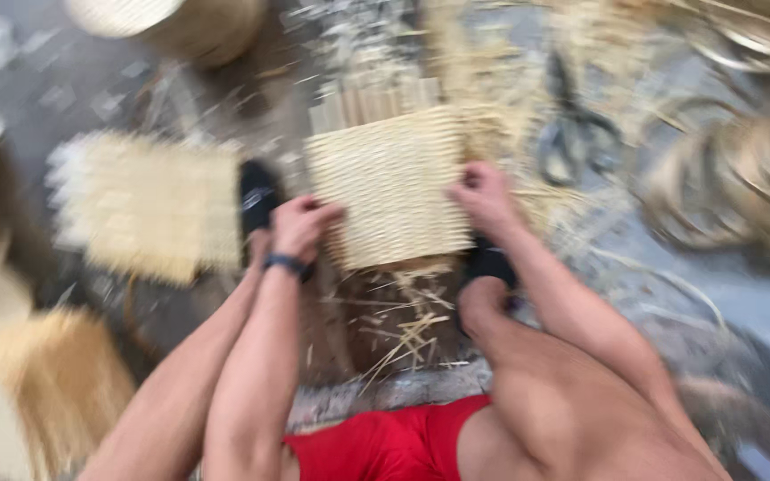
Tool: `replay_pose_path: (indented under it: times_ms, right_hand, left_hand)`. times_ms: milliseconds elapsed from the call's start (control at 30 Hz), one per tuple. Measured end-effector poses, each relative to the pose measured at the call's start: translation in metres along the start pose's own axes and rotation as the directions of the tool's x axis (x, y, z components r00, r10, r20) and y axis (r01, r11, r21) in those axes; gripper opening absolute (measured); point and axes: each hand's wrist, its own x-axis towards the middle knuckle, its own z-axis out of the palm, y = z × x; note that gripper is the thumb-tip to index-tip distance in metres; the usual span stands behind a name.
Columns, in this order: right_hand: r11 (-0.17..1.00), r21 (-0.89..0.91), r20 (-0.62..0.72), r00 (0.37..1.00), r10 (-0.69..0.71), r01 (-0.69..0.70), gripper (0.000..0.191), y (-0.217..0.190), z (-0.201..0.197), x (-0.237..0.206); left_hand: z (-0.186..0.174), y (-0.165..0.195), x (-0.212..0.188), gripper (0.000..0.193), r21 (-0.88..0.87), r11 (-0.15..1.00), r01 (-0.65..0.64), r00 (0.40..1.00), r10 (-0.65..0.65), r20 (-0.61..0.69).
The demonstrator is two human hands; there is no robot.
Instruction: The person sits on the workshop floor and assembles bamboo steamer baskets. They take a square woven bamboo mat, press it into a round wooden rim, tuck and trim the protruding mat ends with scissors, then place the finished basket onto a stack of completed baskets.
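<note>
A square woven mat [391,187] of pale straw lies on the floor between the person's knees, loose stalks scattered under its near edge. To the left of it lies a second woven mat [149,203], well apart; to its right, dark scissors [572,134] rest among the litter (the whole view is blurred, so the finer detail may be off). The left hand [300,227] curls its fingers over the mat's left edge, and the right hand [483,194] pinches its right edge.

A pale woven straw mat [391,187] lies flat on the floor, loose strips at its far edge.
</note>
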Motion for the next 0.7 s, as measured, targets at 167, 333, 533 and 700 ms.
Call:
replay_pose_path:
  times_ms: [167, 333, 533, 700]
  right_hand:
    - [0.943, 0.287, -0.214, 0.971, -0.106, 0.166, 0.028, 0.006, -0.029, -0.044]
    - [0.996, -0.008, -0.542, 0.837, -0.078, 0.087, 0.017, 0.002, -0.168, -0.131]
    - [0.521, -0.766, 0.04, 0.781, 0.623, -0.377, 0.052, 0.022, -0.255, -0.242]
    - [0.341, -0.938, 0.049, 0.95, 0.309, -0.063, 0.02, 0.065, -0.219, -0.291]
  left_hand:
    - [0.003, 0.0, -0.022, 0.027, 0.065, 0.998, -0.011, 0.996, 0.017, -0.089]
    - [0.014, 0.008, -0.044, 0.061, 0.103, 0.994, -0.047, 0.978, 0.067, -0.197]
    - [-0.013, 0.026, -0.058, 0.066, 0.294, 0.918, -0.267, 0.846, 0.37, -0.385]
    - [-0.034, 0.048, -0.059, 0.057, 0.279, 0.873, -0.399, 0.742, 0.487, -0.461]
